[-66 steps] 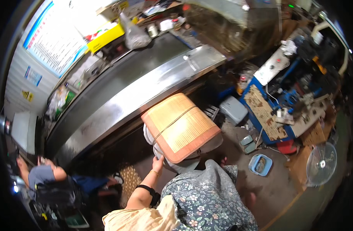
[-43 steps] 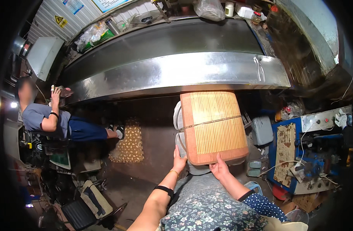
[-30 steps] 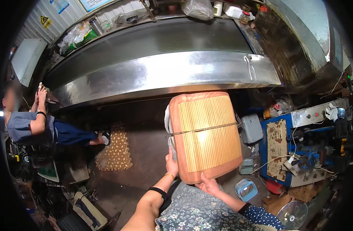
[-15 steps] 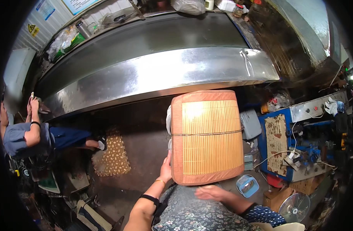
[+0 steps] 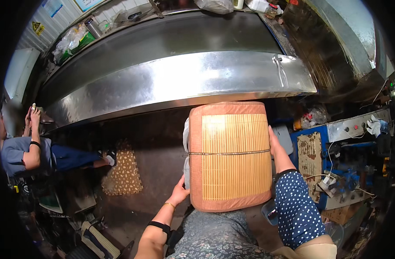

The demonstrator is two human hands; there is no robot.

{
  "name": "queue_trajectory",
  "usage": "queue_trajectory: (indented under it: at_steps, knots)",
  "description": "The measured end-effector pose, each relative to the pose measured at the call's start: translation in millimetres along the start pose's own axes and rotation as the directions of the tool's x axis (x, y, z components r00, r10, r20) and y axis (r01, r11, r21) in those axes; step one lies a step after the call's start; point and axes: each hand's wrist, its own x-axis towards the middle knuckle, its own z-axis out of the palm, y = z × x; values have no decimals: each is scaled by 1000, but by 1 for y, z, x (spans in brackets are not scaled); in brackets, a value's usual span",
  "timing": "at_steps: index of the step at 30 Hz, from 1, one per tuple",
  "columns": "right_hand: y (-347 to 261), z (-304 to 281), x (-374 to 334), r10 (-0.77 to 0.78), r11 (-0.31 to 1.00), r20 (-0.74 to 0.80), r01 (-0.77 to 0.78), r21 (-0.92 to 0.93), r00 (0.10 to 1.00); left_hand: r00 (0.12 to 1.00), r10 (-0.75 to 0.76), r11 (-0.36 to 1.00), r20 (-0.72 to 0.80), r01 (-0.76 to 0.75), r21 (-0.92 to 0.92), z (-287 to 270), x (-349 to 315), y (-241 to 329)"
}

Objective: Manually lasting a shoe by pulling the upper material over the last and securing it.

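I hold a rectangular seat cushion [image 5: 230, 155] flat in front of me. It has an orange fabric border, a bamboo-slat top and a thin strap across its middle. A white underside shows along its left edge. My left hand [image 5: 179, 192] grips the cushion's lower left edge. My right hand [image 5: 276, 145] presses against its right side, with a blue polka-dot sleeve on the forearm.
A long stainless-steel counter [image 5: 176, 82] curves across the upper view. A person in a blue shirt [image 5: 29, 149] sits at the left. A patterned mat [image 5: 122, 175] lies on the dark floor. A blue machine [image 5: 340, 164] with wires stands at the right.
The cushion has come closer and turned upright in view. My right hand moved from under its lower edge up to its right side. The view tilted.
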Motion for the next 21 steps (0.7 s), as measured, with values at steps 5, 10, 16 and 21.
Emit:
queue_trajectory:
  at_steps: [5, 10, 16, 21]
  knots:
    - [8, -10, 11, -66, 981, -1, 65, 181, 998, 999, 34, 994, -2, -33, 108, 10, 7, 10]
    - [30, 9, -11, -347, 938, -138, 342, -62, 927, 993, -16, 901, -119, 66, 428, 8, 14, -3]
    - [54, 63, -43, -851, -19, 133, 222, -975, 508, 995, 14, 948, -96, 17, 317, 28, 32, -29]
    - [87, 139, -75, -686, -311, 355, 186, -932, 635, 987, 24, 986, -158, 3, 168, 32, 17, -47]
